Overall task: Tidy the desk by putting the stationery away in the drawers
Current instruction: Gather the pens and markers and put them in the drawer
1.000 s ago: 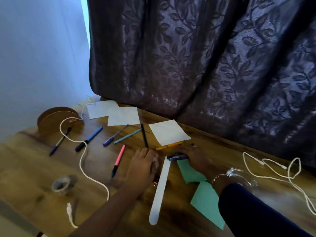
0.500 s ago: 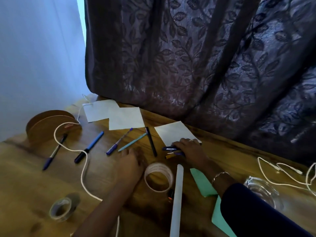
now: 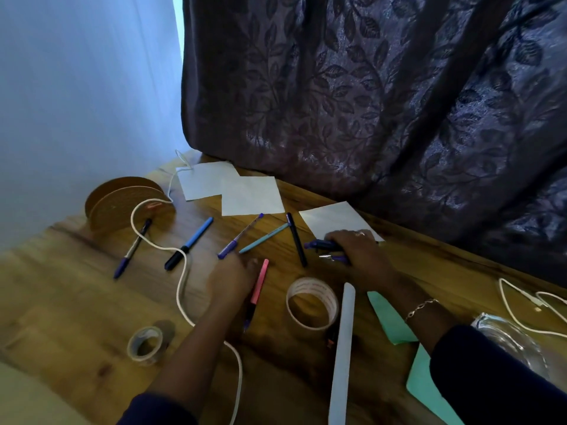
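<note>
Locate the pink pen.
Head view, centre of the desk: the pink pen lies just right of the left hand and left of the large tape roll.

What's on your bench, counted

You've got six pens [image 3: 191,240] lying loose on the bench [image 3: 61,286] and at least two more in your right hand [image 3: 362,256]. There are also three white sheets [image 3: 251,194], two green paper pieces [image 3: 389,320], three tape rolls [image 3: 310,283], one white strip [image 3: 343,348], two white cables [image 3: 183,271] and one glass dish [image 3: 515,342].

Dark leaf-patterned curtain [image 3: 368,102], pale wall [image 3: 76,87], looping white cable [image 3: 185,271], glass dish [image 3: 515,345] at right
</note>
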